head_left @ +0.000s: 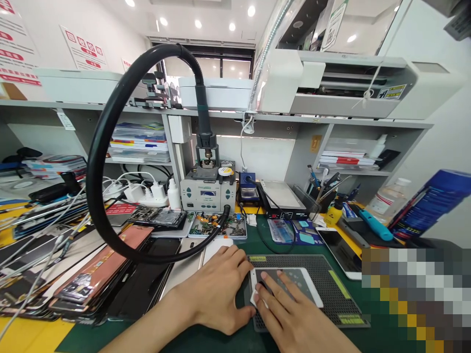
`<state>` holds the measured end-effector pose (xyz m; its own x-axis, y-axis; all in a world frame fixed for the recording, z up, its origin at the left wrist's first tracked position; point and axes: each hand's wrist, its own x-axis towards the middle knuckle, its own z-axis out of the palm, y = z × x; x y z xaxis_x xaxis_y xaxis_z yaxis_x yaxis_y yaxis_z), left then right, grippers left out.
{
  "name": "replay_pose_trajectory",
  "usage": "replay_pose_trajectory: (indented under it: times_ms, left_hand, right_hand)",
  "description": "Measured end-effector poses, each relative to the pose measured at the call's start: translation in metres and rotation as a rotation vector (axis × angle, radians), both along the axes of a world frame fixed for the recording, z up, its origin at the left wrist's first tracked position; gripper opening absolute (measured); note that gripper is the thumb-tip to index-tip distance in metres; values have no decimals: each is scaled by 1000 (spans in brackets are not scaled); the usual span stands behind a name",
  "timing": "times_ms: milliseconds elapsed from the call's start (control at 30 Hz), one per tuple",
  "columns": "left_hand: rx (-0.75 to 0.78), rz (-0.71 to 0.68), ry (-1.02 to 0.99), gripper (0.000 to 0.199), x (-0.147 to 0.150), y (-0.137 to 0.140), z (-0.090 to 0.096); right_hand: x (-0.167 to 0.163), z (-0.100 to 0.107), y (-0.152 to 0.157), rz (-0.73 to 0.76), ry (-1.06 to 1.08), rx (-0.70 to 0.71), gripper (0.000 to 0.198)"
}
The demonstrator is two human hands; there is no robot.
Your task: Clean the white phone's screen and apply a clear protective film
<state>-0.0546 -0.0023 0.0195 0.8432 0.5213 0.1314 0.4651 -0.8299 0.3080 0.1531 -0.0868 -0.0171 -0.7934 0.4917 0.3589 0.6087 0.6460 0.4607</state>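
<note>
A white-framed phone lies face up on a dark perforated mat, with cloudy spots on its dark screen. My right hand rests over the left part of the screen, fingers extended and pressing down on a small white wipe. The wipe is mostly covered by those fingers. At the phone's left end, my left hand has its thumb and index finger spanning the edge, one near each corner. Its other fingers curl out of clear sight.
Stacked phone parts and cables crowd the left. A hot-air station with a looping black hose stands behind. Another white phone, a yellow bottle and a clear bottle sit at right.
</note>
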Motion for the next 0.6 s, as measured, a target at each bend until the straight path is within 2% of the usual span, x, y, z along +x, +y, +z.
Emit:
replay_pose_trajectory:
  times_ms: [100, 267, 467, 600]
  left_hand:
    - [-5, -7, 8, 51, 0, 0, 2]
    - [-11, -1, 13, 50, 0, -1, 3]
    - [-58, 8, 0, 46, 0, -2, 3]
    - [-83, 11, -15, 43, 0, -2, 3]
  right_hand:
    - [1, -5, -2, 2, -56, -11, 39]
    - [-5, -19, -6, -74, 20, 36, 37]
    - [-13, -21, -10, -169, 111, 46, 39]
    - [-7, -25, -15, -232, 68, 25, 35]
